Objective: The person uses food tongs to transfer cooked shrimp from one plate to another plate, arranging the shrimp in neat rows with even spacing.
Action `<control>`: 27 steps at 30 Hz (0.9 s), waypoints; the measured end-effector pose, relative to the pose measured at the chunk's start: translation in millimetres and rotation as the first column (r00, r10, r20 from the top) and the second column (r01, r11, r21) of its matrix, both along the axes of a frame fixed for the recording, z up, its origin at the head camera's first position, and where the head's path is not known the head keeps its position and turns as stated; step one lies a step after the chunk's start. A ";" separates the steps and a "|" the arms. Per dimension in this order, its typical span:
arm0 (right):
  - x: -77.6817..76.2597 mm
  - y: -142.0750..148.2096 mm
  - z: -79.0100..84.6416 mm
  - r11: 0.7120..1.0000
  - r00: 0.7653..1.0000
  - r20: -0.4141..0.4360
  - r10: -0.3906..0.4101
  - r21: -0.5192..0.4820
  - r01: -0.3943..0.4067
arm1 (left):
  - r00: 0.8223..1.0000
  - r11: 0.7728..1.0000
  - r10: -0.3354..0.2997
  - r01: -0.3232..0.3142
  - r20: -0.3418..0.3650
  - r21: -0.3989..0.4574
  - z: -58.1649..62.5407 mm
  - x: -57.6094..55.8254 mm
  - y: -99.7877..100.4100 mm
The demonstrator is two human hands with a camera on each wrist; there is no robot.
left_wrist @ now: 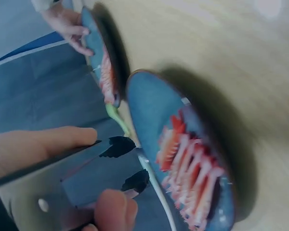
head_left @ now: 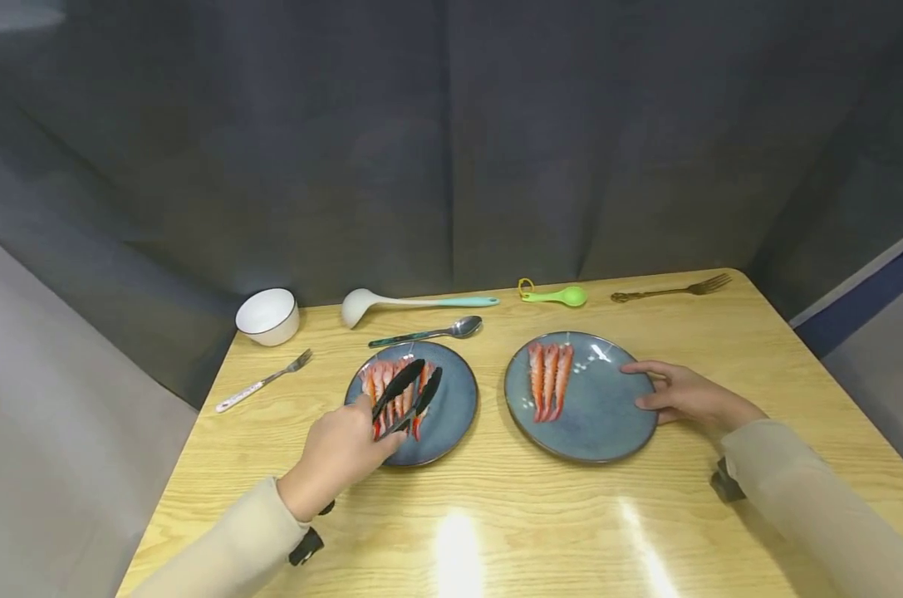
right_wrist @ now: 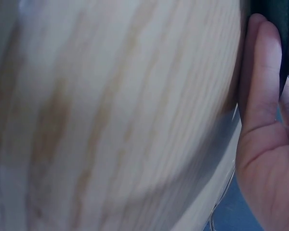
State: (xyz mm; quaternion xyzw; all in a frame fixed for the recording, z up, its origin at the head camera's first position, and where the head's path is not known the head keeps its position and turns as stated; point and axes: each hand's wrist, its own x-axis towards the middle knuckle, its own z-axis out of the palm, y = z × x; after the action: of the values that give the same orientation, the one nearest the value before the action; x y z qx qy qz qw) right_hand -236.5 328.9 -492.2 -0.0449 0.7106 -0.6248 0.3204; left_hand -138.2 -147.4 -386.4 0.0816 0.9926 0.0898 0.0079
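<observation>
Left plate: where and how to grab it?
I'd pinch the left plate by its right rim, coming from the right, thumb above, fingers beneath. That side is bare: the red-and-white pieces lie toward its left, where the left hand and tongs are in the way. The rim seems raised off the table, likely leaving finger room.

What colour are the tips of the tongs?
The tongs' tips are black, clearest in the head view.
</observation>
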 end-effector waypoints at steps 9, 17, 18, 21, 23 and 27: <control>-0.7 1.3 -1.3 1.000 1.000 0.001 -0.019 0.011 0.019 | 0.994 0.979 -0.093 0.082 -0.050 -0.186 -12.3 19.7 2.5; 1.0 0.0 -1.3 1.000 1.000 -0.007 -0.015 0.011 0.015 | 0.987 0.965 -0.121 0.093 -0.101 -0.247 -19.3 22.8 5.1; 0.4 0.4 -2.2 1.000 1.000 -0.005 -0.019 0.011 0.019 | 0.989 0.968 -0.117 0.092 -0.094 -0.235 -18.6 22.9 5.0; -0.5 1.2 -3.4 1.000 1.000 -0.004 -0.026 0.017 0.026 | 0.995 0.980 -0.088 0.077 -0.050 -0.182 -16.4 21.3 3.4; -0.4 1.2 -3.2 0.999 1.000 -0.005 -0.029 0.022 0.029 | 0.997 0.990 -0.070 0.066 -0.022 -0.127 -15.1 20.2 1.6; -0.1 0.0 -2.2 0.999 0.999 0.001 -0.035 0.028 0.035 | 0.999 0.999 -0.041 0.041 0.028 0.004 -13.1 17.2 -1.1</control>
State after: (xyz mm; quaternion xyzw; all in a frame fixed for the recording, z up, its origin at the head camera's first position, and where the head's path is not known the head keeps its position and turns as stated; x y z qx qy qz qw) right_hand -236.5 328.9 -494.4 -0.0274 0.7196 -0.6205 0.3105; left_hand -121.0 -148.5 -399.5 0.1005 0.9904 0.0924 0.0238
